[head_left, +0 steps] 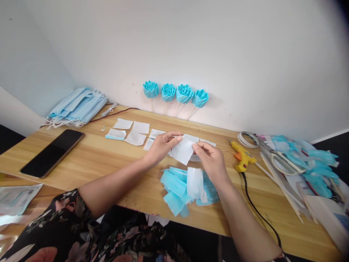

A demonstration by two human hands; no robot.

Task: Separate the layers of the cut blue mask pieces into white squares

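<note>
A small white square of mask fabric [183, 152] is stretched between my two hands above the table. My left hand [163, 145] pinches its upper left corner, thumb over the edge. At the upper right corner, the thumb and fingers of my right hand [211, 157] are closed on the same square. Just below lies a loose pile of blue fabric pieces [174, 185], with a white piece [194, 182] on top. Several white squares [135, 138] are laid out to the left, and others are partly hidden behind my hands.
Several blue fabric flowers [168, 92] on sticks lean against the wall. Face masks [79, 105] are stacked at the back left, near a black phone [53, 153]. On the right are a yellow glue gun [243, 156] with its cord, a tape roll [247, 139], scissors [286, 163] and fabric scraps [319, 163].
</note>
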